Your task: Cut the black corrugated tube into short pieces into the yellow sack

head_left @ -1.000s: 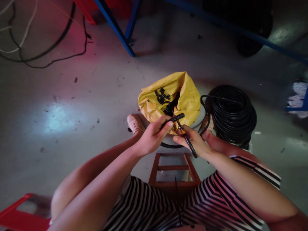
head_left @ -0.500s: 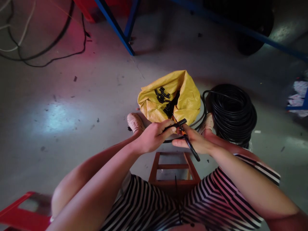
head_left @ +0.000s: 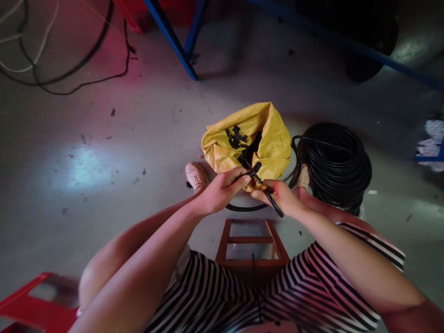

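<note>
My left hand point(head_left: 225, 188) is closed, with a slim black ribbed piece point(head_left: 252, 174) pinched between thumb and fingers. My right hand point(head_left: 279, 196) is wrapped round a pair of cutters point(head_left: 273, 203) with black-and-orange handles. The cutters' blades lie against the ribbed piece, whose dark rounded tip shows just beyond them. Both hands are over the near edge of an open yellow bag point(head_left: 272, 155) on the floor. Small black pieces point(head_left: 236, 137) lie inside it. A black cable point(head_left: 248, 208) loops below my hands; whether it joins the held piece is hidden.
A thick coil of black cable point(head_left: 338, 166) lies right of the bag, by my foot. A wooden stool frame point(head_left: 249, 240) is between my legs. Blue metal legs point(head_left: 173, 41) stand ahead, loose cables point(head_left: 79, 60) far left, and a red stool point(head_left: 38, 300) lower left.
The ribbed piece's end has turned away toward the bag, and the cutters' blades have come against it. My right fingers have closed further round the handles.
</note>
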`<state>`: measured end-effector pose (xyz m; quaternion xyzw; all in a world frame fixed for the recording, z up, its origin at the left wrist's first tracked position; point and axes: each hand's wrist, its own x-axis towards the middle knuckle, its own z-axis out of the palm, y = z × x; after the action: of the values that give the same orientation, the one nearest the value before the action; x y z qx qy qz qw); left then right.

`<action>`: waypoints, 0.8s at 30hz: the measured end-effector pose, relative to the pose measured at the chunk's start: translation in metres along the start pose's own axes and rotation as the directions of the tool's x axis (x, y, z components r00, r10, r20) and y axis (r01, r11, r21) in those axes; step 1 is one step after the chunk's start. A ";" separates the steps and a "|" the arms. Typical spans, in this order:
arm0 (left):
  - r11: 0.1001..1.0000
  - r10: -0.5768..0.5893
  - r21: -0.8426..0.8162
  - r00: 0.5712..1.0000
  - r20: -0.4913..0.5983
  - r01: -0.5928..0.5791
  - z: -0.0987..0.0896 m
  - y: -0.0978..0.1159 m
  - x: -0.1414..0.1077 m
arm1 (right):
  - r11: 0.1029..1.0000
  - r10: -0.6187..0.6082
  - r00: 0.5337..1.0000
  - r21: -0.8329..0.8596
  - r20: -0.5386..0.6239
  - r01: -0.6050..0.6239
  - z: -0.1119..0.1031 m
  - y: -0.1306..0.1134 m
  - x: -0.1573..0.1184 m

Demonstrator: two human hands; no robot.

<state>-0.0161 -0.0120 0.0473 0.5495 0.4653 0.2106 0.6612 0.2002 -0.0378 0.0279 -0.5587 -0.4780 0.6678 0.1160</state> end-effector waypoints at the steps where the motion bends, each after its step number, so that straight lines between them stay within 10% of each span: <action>1: 1.000 -0.003 -0.026 1.000 -0.009 0.003 0.001 -0.001 0.001 | 1.000 0.012 1.000 0.014 -0.003 -0.012 0.000 0.000 0.000; 8: 0.992 -0.081 -0.106 0.995 -0.059 0.074 0.005 0.002 0.000 | 0.991 -0.044 0.992 0.117 -0.119 0.058 -0.001 -0.009 -0.002; 18: 0.997 -0.052 -0.047 0.987 0.153 0.060 0.017 0.005 -0.007 | 0.969 -0.075 0.957 0.207 -0.281 0.137 -0.018 -0.025 -0.001; 24: 0.998 -0.020 -0.061 0.996 -0.082 0.015 0.003 0.007 -0.007 | 0.992 -0.049 0.980 0.106 -0.191 0.070 -0.020 -0.021 -0.006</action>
<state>-0.0157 -0.0169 0.0566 0.5158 0.4907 0.2413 0.6595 0.2116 -0.0209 0.0496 -0.5973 -0.4432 0.6341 0.2115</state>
